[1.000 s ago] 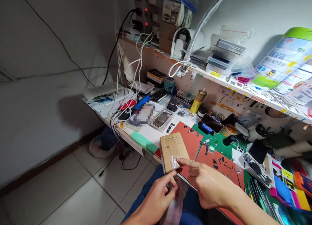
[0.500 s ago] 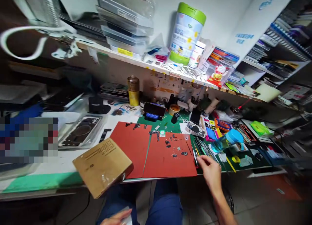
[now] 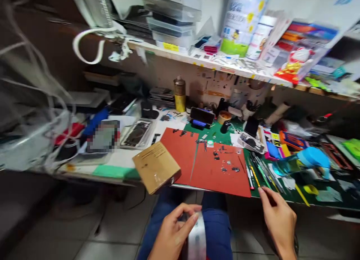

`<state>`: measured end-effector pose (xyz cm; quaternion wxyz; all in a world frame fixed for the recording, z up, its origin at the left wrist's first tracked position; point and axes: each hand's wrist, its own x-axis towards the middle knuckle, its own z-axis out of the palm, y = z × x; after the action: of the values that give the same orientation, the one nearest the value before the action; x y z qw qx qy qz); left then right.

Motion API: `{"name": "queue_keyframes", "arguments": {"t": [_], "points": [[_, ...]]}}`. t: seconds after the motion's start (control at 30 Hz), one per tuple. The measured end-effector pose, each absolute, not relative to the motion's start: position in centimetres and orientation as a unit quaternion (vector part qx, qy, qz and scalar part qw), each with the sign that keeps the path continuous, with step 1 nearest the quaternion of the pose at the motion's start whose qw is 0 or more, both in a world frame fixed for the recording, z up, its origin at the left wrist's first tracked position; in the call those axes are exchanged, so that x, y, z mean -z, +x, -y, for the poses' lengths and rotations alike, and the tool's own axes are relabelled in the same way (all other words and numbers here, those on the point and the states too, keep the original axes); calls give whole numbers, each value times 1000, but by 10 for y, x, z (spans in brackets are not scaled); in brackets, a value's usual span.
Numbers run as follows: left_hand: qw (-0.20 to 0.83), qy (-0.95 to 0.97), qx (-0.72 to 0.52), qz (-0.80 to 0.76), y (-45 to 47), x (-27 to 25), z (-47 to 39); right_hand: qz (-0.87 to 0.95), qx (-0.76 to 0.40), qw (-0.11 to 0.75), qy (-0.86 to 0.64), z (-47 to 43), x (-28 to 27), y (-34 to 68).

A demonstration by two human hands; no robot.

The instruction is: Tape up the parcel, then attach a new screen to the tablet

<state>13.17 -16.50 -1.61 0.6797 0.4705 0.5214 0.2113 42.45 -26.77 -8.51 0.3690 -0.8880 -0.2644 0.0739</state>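
Low over my lap, my left hand (image 3: 176, 230) is closed on a shiny silvery-white strip (image 3: 197, 235), which hangs down from thumb and fingers. Its lower end runs out of view. My right hand (image 3: 278, 218) is at the front edge of the bench, thumb and forefinger pinched at the near end of a slim yellow tool (image 3: 255, 173). That tool lies among several tweezers and thin hand tools (image 3: 266, 170) on the green mat. Left of them is a red-orange mat (image 3: 208, 177) with small dark phone parts (image 3: 224, 169) scattered over it.
A brown cardboard box (image 3: 156, 166) overhangs the bench's front edge. A blue bottle (image 3: 303, 160) lies beyond the tools. A phone on a stand (image 3: 201, 117) and a yellow spray can (image 3: 180, 95) are at the back. A loaded shelf (image 3: 213, 63) runs above.
The view has swung left, so the bench things sit further right in the picture. My left hand has risen into view with the silvery strip. My right hand stays by the tools.
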Motion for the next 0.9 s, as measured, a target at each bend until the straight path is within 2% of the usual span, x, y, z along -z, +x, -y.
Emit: {"name": "queue_keyframes", "arguments": {"t": [0.1, 0.17, 0.53, 0.9], "points": [[688, 475, -203, -510, 132, 17, 159, 490, -128, 520, -687, 257, 54, 347], [690, 475, -205, -507, 131, 17, 159, 535, -151, 564, -611, 249, 40, 307], [738, 443, -220, -458, 127, 16, 165, 544, -167, 563, -600, 236, 53, 282], [711, 476, -224, -466, 126, 14, 165, 474, -275, 576, -607, 234, 48, 278]]}}
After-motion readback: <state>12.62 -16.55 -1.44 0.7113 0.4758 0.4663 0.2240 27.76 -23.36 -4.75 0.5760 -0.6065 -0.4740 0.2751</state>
